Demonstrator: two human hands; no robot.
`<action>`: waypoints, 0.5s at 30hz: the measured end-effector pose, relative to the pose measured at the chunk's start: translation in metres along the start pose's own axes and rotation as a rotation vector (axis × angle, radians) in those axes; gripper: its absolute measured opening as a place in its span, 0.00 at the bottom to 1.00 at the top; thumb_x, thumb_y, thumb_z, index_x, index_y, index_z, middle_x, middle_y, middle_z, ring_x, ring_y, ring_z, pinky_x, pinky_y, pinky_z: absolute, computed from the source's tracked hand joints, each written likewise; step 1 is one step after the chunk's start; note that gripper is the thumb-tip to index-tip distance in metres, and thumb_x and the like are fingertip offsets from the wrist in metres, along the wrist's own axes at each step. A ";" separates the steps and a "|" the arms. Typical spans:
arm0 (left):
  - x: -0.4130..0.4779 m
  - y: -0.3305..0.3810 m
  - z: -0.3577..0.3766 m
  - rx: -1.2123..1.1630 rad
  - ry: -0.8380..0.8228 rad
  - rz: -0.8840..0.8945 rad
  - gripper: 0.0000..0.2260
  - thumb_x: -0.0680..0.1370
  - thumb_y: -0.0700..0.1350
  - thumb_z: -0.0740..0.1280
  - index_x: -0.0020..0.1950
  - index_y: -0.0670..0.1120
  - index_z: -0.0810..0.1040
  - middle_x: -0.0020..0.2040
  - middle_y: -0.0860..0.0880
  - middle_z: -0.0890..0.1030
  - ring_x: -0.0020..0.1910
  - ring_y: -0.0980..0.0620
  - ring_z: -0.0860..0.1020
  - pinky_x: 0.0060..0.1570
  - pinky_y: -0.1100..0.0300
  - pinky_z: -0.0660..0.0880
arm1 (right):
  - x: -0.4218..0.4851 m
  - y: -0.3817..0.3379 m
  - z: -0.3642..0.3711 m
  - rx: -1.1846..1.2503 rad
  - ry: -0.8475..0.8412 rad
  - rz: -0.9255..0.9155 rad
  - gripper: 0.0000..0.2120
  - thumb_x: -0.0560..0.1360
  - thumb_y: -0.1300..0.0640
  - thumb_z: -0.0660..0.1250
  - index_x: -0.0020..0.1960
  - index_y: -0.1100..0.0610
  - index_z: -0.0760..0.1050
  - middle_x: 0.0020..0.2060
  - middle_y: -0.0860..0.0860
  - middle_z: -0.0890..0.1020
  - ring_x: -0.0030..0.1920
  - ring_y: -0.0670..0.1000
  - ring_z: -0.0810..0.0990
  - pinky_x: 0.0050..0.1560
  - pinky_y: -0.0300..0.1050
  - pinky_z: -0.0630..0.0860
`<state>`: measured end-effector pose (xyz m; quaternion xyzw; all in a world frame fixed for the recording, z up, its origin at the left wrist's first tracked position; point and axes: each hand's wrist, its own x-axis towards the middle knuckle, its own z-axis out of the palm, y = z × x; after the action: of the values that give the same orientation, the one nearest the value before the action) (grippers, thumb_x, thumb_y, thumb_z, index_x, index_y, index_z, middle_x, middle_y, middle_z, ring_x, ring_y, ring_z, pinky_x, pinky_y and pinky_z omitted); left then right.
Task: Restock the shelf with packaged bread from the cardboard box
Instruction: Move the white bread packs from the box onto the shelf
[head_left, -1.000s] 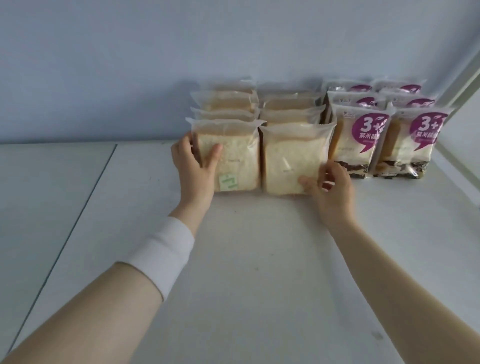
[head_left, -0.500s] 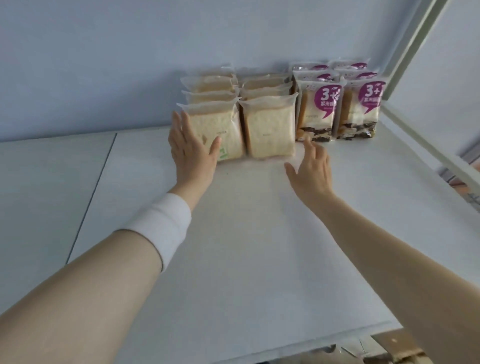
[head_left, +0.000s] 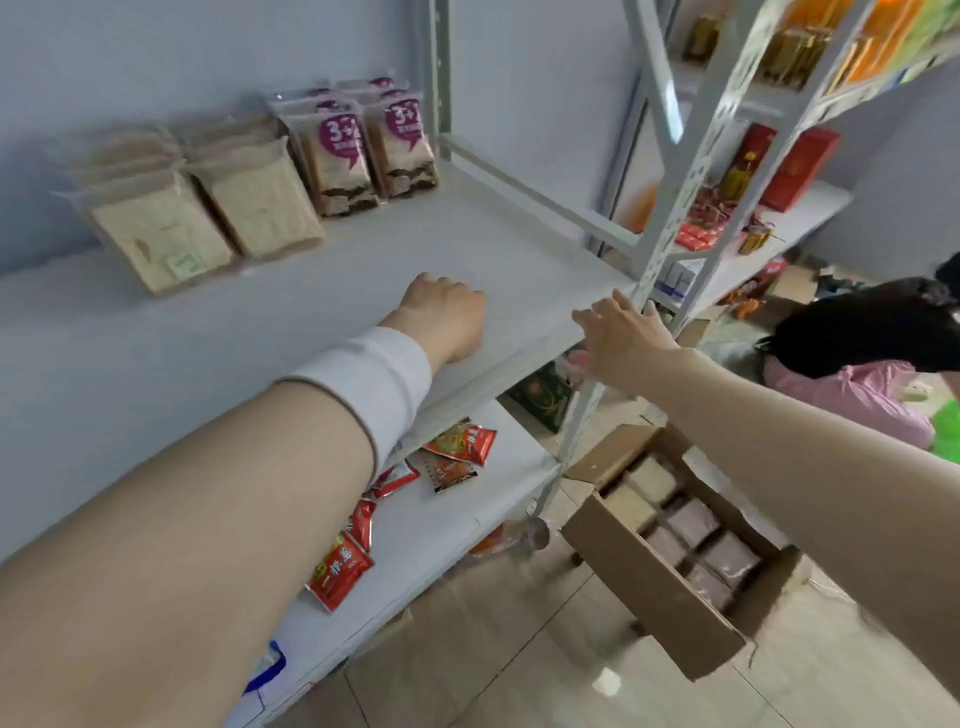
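Observation:
Clear packs of white sliced bread stand in two rows at the back of the white shelf, beside purple-labelled bread packs. My left hand hangs over the shelf's front part, fingers curled under, holding nothing. My right hand is past the shelf's front edge with fingers spread, holding nothing. On the floor below right stands the open cardboard box with several bread packs inside.
A lower shelf holds scattered red snack packets. A perforated metal upright stands by my right hand. Another shelf unit with red boxes is to the right. A person with dark hair crouches at the right.
Both hands have let go of the bread packs and pulled back to the shelf's front edge. The view has swung right and down, showing the box on the floor.

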<state>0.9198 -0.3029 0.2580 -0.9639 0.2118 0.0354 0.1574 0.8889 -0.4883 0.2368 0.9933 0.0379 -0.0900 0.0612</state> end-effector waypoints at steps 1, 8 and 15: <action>0.009 0.025 -0.011 -0.006 -0.009 0.044 0.17 0.80 0.46 0.56 0.68 0.45 0.68 0.66 0.42 0.73 0.64 0.42 0.72 0.60 0.52 0.66 | -0.013 0.028 0.003 0.003 -0.024 0.046 0.22 0.79 0.50 0.56 0.71 0.56 0.62 0.68 0.59 0.66 0.72 0.60 0.59 0.71 0.63 0.58; 0.067 0.231 -0.030 -0.145 -0.140 0.363 0.20 0.80 0.56 0.56 0.67 0.46 0.69 0.63 0.44 0.76 0.60 0.41 0.75 0.52 0.50 0.72 | -0.102 0.203 0.086 0.114 -0.226 0.342 0.21 0.79 0.49 0.58 0.68 0.57 0.67 0.66 0.58 0.71 0.68 0.61 0.66 0.69 0.61 0.61; 0.105 0.344 0.032 -0.107 -0.361 0.543 0.19 0.80 0.52 0.56 0.67 0.44 0.70 0.63 0.43 0.76 0.60 0.42 0.75 0.54 0.51 0.71 | -0.148 0.280 0.198 0.165 -0.461 0.553 0.18 0.78 0.49 0.57 0.64 0.56 0.70 0.63 0.57 0.75 0.65 0.59 0.70 0.63 0.52 0.67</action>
<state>0.8705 -0.6304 0.1148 -0.8574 0.4274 0.2573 0.1264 0.7332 -0.8001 0.1026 0.9212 -0.2542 -0.2944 0.0099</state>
